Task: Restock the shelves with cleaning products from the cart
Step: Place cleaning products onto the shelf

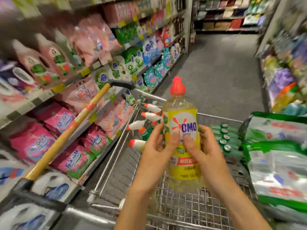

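Both hands hold 1 OMO detergent bottle (181, 140) upright over the wire shopping cart (191, 201), label toward the camera. The left hand (156, 151) grips its left side with the thumb across the yellow label, and the right hand (201, 150) clasps the right side with the thumb meeting the other near the label's middle. That 2-handed hold keeps the bottle steady and the label readable, probably so the product can be matched to its shelf spot. The red cap (177, 86) points up, so the yellow liquid stays away from the spout.

Beyond the bottle, white spray bottles with orange tips (150, 116) lie at the cart's far left, a row of green-capped bottles (225, 138) lies side by side to the right, and green-trimmed refill bags (279, 161) are stacked at the cart's right edge; laying them flat stops them toppling while the cart rolls. A wooden-handled tool (69, 130) leans across the cart's left corner toward the shelves (54, 92), which are packed with pink and green detergent pouches.

The bottle is clear of the basket but not yet near a shelf, so placing is still ahead. No matching yellow bottles show on the blurred nearby shelves.
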Demonstrator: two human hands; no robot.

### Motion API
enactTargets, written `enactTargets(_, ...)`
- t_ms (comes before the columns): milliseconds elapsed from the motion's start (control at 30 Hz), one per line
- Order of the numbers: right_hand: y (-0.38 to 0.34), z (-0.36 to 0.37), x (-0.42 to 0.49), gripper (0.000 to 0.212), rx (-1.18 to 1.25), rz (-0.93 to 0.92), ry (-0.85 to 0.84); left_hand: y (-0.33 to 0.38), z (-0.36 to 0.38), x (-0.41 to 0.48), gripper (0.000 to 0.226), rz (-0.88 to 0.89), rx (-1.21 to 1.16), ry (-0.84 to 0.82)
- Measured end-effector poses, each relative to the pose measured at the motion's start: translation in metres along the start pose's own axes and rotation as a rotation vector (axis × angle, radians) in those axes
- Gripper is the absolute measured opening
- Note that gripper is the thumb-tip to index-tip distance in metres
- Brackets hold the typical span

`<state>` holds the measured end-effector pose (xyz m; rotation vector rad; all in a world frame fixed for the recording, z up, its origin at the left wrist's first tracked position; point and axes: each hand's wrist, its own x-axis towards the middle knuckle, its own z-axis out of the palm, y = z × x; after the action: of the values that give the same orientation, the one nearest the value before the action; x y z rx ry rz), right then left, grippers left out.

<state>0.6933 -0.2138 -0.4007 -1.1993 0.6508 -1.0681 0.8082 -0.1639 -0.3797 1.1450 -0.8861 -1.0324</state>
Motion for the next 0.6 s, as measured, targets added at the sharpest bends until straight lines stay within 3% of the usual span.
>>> enactTargets(133,-0.018,-0.012,-0.025,0.04,0.031,0.025,-0.027,0.011,0.022,-0.025,0.029,0.063,-0.016,0.066)
enactTargets(267,-0.035,-0.021,-0.053,0.052,0.043,0.01,0.008,0.014,0.04,-0.047,0.045,0.077,-0.018,0.033)
enactTargets(433,-0.057,-0.027,-0.094,0.04,0.076,-0.066,0.148,0.016,0.052,-0.07,0.046,0.049,0.013,-0.112)
enactTargets(533,-0.069,-0.025,-0.123,0.043,0.041,-0.108,0.244,0.019,0.058,-0.084,0.036,0.076,0.002,-0.224)
enactTargets(600,-0.075,-0.02,-0.146,0.046,0.028,-0.141,0.303,0.019,0.062,-0.097,0.042,0.093,-0.014,-0.288)
